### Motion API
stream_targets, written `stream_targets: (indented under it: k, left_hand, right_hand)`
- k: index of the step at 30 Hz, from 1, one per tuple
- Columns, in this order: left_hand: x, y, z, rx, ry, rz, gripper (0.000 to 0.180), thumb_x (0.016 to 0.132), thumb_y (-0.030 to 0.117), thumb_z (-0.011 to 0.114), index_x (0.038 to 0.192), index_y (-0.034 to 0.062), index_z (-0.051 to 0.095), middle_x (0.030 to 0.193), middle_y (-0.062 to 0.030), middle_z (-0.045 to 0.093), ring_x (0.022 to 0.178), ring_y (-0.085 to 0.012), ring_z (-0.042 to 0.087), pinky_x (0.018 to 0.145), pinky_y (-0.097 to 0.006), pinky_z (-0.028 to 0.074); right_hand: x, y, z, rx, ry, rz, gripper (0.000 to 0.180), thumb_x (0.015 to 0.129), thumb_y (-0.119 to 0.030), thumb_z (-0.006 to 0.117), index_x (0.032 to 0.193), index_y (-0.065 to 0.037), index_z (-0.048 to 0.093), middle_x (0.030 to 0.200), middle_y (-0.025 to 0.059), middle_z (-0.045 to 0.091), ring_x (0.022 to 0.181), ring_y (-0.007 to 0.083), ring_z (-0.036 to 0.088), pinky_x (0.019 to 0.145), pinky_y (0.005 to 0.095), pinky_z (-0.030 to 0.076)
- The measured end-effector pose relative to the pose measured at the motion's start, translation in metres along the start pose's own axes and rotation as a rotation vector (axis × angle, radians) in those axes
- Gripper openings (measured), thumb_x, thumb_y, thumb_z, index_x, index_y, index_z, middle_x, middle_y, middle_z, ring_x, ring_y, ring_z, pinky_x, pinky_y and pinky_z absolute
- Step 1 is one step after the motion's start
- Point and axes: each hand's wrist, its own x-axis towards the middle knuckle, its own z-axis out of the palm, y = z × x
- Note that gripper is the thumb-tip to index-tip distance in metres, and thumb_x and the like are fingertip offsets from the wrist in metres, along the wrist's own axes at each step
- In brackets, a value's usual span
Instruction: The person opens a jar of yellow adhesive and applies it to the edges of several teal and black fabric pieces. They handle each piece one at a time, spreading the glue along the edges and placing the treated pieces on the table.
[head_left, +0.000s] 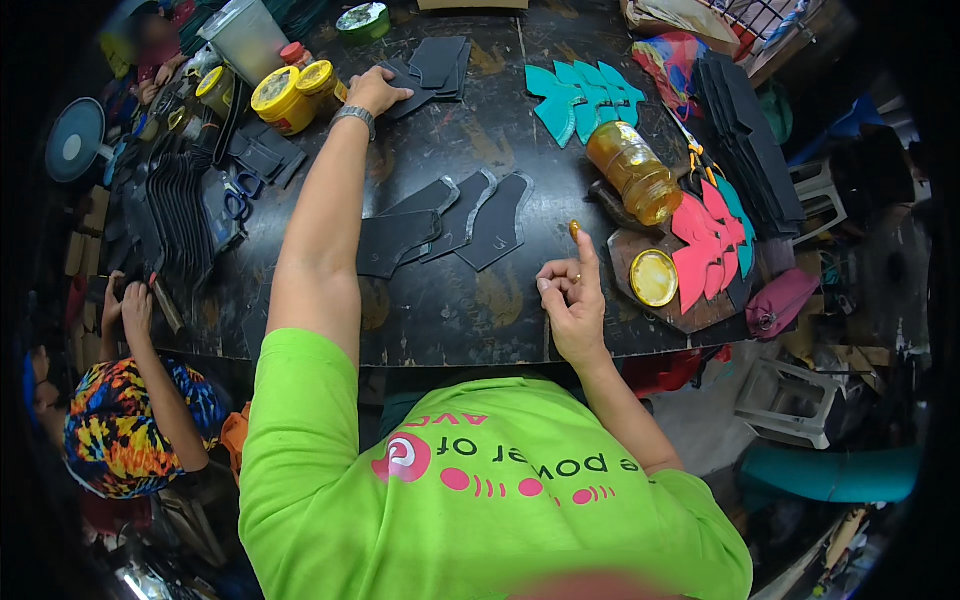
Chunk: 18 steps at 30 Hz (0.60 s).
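Observation:
My left hand (372, 92), a watch on its wrist, reaches to the far side of the table. Its thumb and fingers are apart at the left edge of some dark flat cut pieces (438, 65); part of the fingers is hard to see. My right hand (575, 300) hovers near the front edge holding nothing, index finger stretched out with yellow-brown glue on its tip, the others curled. Between my hands lie several overlapping black cut pieces (495, 225) with pale, shiny edges. Right of them, an amber plastic jar (635, 172) leans on its side above a round yellow lid (653, 278).
Teal cut pieces (582, 95) lie at the far right, and pink ones (705, 240) on a wooden board (622, 245). Yellow tubs (283, 98), blue-handled scissors (237, 200) and rows of black pieces (180, 215) fill the left. A person's hands (128, 308) are at the left edge.

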Motion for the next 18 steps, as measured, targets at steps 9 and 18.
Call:
stream_targets:
  k: [9,18]
  left_hand:
    - [-0.021,-0.006,0.015,-0.322,0.213,-0.170,0.109,0.064,0.037,0.095,0.152,0.0113,0.035,0.142,-0.0220,0.057,0.130,-0.0356,0.057,0.110,-0.041,0.044]
    - [-0.087,0.011,-0.006,-0.918,0.383,0.222,0.107,0.073,0.011,0.089,0.156,0.0106,0.021,0.138,-0.0214,0.059,0.124,-0.0414,0.059,0.104,-0.046,0.049]
  right_hand:
    - [0.001,-0.002,0.002,0.014,0.016,0.003,0.080,0.092,0.007,0.056,0.161,-0.010,0.021,0.096,0.0082,0.060,0.074,0.0068,0.054,0.069,0.0217,0.047]
    - [0.003,0.001,0.000,0.070,0.024,-0.002,0.084,0.093,0.005,0.058,0.162,-0.010,0.011,0.098,0.0085,0.060,0.075,0.0069,0.054,0.067,0.0211,0.045]
